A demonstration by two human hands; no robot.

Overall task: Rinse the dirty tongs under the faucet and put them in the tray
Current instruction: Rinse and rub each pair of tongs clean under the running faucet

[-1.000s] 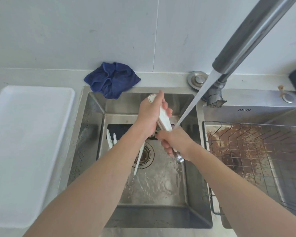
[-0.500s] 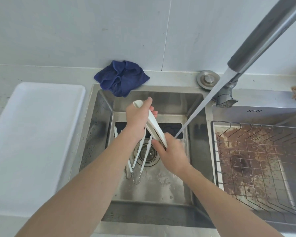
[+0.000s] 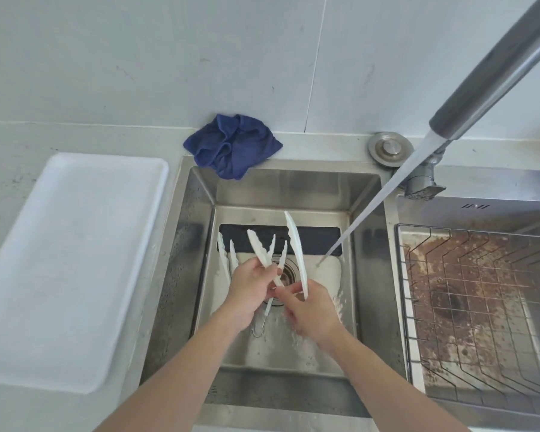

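Note:
Both my hands hold one pair of white tongs (image 3: 296, 244) above the drain of the left sink basin (image 3: 197, 213). My left hand (image 3: 250, 285) grips one arm of it and my right hand (image 3: 309, 307) grips the other, with the tips spread and pointing away from me. More white tongs (image 3: 225, 254) lie on the basin floor to the left, and another pair (image 3: 279, 254) lies over the drain. The faucet (image 3: 487, 79) runs; its stream (image 3: 387, 188) lands right of the held tongs. The white tray (image 3: 66, 260) sits on the counter to the left.
A crumpled blue cloth (image 3: 231, 145) lies at the sink's back edge. The right basin holds a wire rack (image 3: 480, 300) over a rusty, stained floor. A round metal cap (image 3: 388, 149) sits behind the sinks, beside the faucet base (image 3: 421, 182).
The held tongs have been turned so their tips now point away from me, spread apart. Both hands dropped lower over the drain and left of the stream.

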